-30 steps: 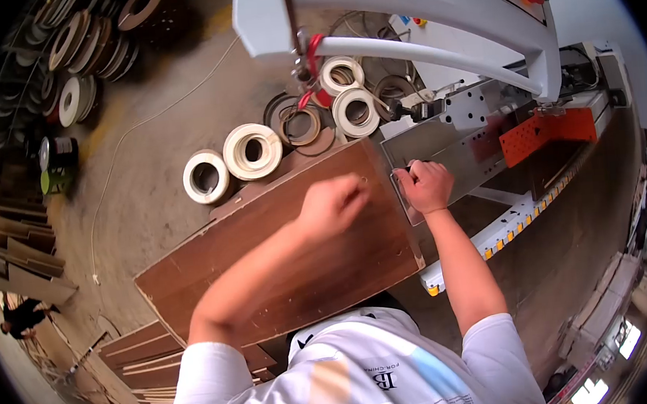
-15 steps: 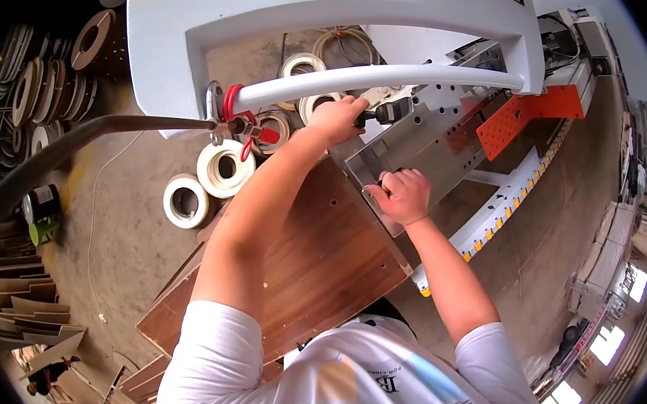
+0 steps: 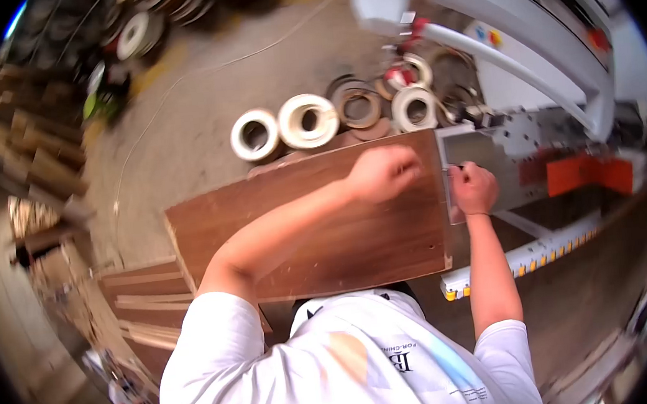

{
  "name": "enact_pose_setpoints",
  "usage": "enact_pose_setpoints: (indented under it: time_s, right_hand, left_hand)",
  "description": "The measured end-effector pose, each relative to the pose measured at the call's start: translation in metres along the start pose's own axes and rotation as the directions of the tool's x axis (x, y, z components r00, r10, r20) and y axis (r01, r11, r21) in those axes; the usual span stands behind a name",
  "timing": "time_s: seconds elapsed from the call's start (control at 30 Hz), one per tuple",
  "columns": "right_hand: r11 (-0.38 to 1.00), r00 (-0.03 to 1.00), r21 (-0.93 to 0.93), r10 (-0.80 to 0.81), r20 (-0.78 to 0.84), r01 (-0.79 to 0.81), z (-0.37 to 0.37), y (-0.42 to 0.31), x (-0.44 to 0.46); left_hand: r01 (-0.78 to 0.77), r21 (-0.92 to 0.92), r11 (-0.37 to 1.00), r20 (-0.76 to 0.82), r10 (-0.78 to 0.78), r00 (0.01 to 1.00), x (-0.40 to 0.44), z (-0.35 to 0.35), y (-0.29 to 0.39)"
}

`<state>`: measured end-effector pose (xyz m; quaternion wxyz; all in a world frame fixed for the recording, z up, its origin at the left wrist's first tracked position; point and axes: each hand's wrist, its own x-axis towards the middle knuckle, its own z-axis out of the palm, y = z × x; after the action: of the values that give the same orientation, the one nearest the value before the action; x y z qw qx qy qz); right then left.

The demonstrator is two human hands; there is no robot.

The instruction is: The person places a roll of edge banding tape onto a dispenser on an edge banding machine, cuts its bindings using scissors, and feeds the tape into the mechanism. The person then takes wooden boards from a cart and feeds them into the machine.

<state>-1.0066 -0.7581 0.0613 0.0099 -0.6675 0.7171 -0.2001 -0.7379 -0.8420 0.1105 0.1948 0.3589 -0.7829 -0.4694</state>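
My left hand (image 3: 386, 173) is above the brown wood-grain board (image 3: 319, 237), its fingers curled in and smeared by motion. Whether anything sits inside that curl is hidden. At the board's right end, my right hand (image 3: 476, 188) is closed beside the near edge of the machine's metal plate (image 3: 476, 142). A small dark bit shows at its fingertips, too little to name. The board lies flat in front of my body, its right end close against the metal plate.
Rolls of edge banding (image 3: 309, 122) lie on the floor beyond the board. The white machine (image 3: 495, 52) with an orange bracket (image 3: 589, 174) stands at right, above a white rail with yellow pieces (image 3: 528, 257). Stacked boards (image 3: 147, 294) are at left.
My left hand has come away from a black part by the machine's bar, back over the board. My right hand stays by the plate's edge. The view has swung left.
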Motion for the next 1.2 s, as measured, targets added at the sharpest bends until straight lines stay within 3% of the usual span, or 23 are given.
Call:
enact_pose_setpoints:
  time_s: [0.13,0.23,0.3,0.37,0.43,0.53,0.6,0.67,0.73,0.83,0.87,0.9,0.97,1.0,1.03,1.07,1.1,1.2]
  right_hand:
    - [0.998,1.0,0.062,0.001,-0.005,-0.001,0.002,-0.006,-0.007]
    - [1.0,1.0,0.015,0.022,0.015,-0.022,0.028,0.021,-0.015]
    - [0.997,0.993,0.068,-0.035,-0.116,0.043,0.055,0.045,-0.019]
    - [0.995,0.994,-0.034,-0.098,-0.043,0.096,0.081,0.081,-0.013]
    - [0.993,0.996,-0.081,-0.09,0.006,0.09,0.083,0.087,-0.008]
    - [0.987,0.989,-0.112,0.123,0.076,-0.114,0.04,0.04,-0.013]
    - [0.978,0.972,-0.089,0.197,0.125,-0.187,0.03,0.028,-0.011]
    - [0.972,0.961,-0.011,0.234,0.144,-0.235,0.031,0.02,-0.011]
    - [0.954,0.957,0.117,0.262,0.125,-0.276,0.025,0.005,-0.017]
    - [0.895,0.978,0.398,0.169,0.121,-0.204,0.058,-0.009,-0.027]
    - [0.911,0.991,0.4,0.062,0.117,-0.104,0.042,-0.05,-0.05]
    - [0.941,0.99,0.316,-0.138,0.034,0.121,0.055,-0.074,-0.063]
    - [0.915,0.958,0.341,-0.265,0.111,0.213,0.021,-0.168,-0.121]
    - [0.781,0.953,0.613,-0.264,0.15,0.12,0.053,-0.186,-0.14]
    - [0.782,0.921,0.599,-0.343,0.183,0.173,0.033,-0.237,-0.168]
    - [0.748,0.887,0.635,-0.409,0.215,0.191,0.03,-0.275,-0.193]
    - [0.791,0.838,0.532,-0.486,0.248,0.301,0.01,-0.318,-0.216]
    - [0.644,0.638,0.514,-0.738,0.221,0.567,0.027,-0.388,-0.256]
  left_hand:
    - [0.283,-0.04,0.958,0.1,-0.278,0.955,-0.144,-0.013,0.025]
    - [0.478,-0.125,0.869,-0.136,-0.492,0.86,-0.259,0.004,0.032]
    - [0.62,-0.102,0.778,-0.272,-0.621,0.735,-0.332,0.028,0.035]
    - [0.724,-0.169,0.668,-0.393,-0.72,0.572,-0.403,0.063,0.033]
    - [0.769,-0.314,0.557,-0.482,-0.791,0.376,-0.471,0.111,0.029]
    - [0.742,-0.56,0.369,-0.452,-0.887,0.1,-0.552,0.199,0.028]
    - [0.637,-0.712,0.295,-0.362,-0.932,0.027,-0.603,0.273,0.018]
    - [0.667,-0.704,0.245,-0.354,-0.935,-0.03,-0.646,0.336,0.02]
    - [0.68,-0.725,0.108,-0.251,-0.961,-0.116,-0.684,0.391,0.022]
    - [0.588,-0.809,-0.019,-0.09,-0.984,-0.156,-0.724,0.432,0.033]
    - [0.516,-0.856,-0.044,-0.049,-0.985,-0.166,-0.735,0.447,0.028]
    - [0.44,-0.895,-0.073,-0.004,-0.985,-0.172,-0.74,0.456,0.023]
    - [0.31,-0.949,-0.058,-0.011,-0.976,-0.216,-0.744,0.446,0.023]
    - [0.245,-0.969,-0.045,-0.013,-0.973,-0.23,-0.744,0.44,0.019]
    - [0.18,-0.983,-0.031,-0.013,-0.97,-0.241,-0.744,0.434,0.01]
    - [0.203,-0.979,0.025,-0.076,-0.966,-0.245,-0.747,0.429,-0.002]
    - [0.227,-0.97,0.083,-0.14,-0.959,-0.247,-0.749,0.423,-0.019]
    - [0.401,-0.891,0.211,-0.327,-0.912,-0.247,-0.763,0.386,-0.05]
